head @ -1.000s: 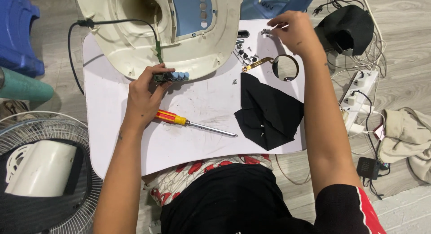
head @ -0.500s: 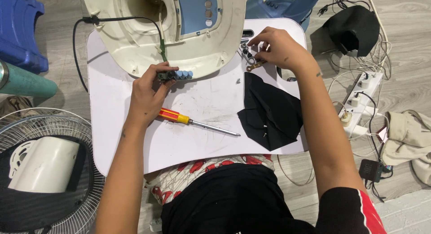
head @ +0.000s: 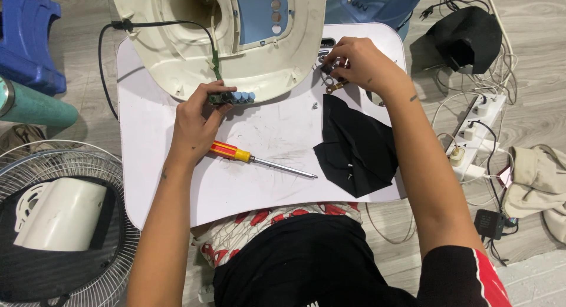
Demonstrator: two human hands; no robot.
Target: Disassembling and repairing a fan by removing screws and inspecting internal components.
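On my feed a screwdriver point(head: 259, 160) with a red and yellow handle lies on the white table point(head: 147, 165), tip pointing right toward a crumpled black cloth point(head: 356, 151) near the table's right edge. Left of the table, on the wooden floor, I see a wire fan guard point(head: 56, 224) with a white fan blade point(head: 59, 215) inside, a teal cylinder point(head: 32, 106) and a blue plastic stool point(head: 26, 39). To the right sit a white power strip point(head: 474, 136) with plugs in it, a black adapter point(head: 490, 223), a beige cloth point(head: 539, 183) and a black bag point(head: 463, 39).
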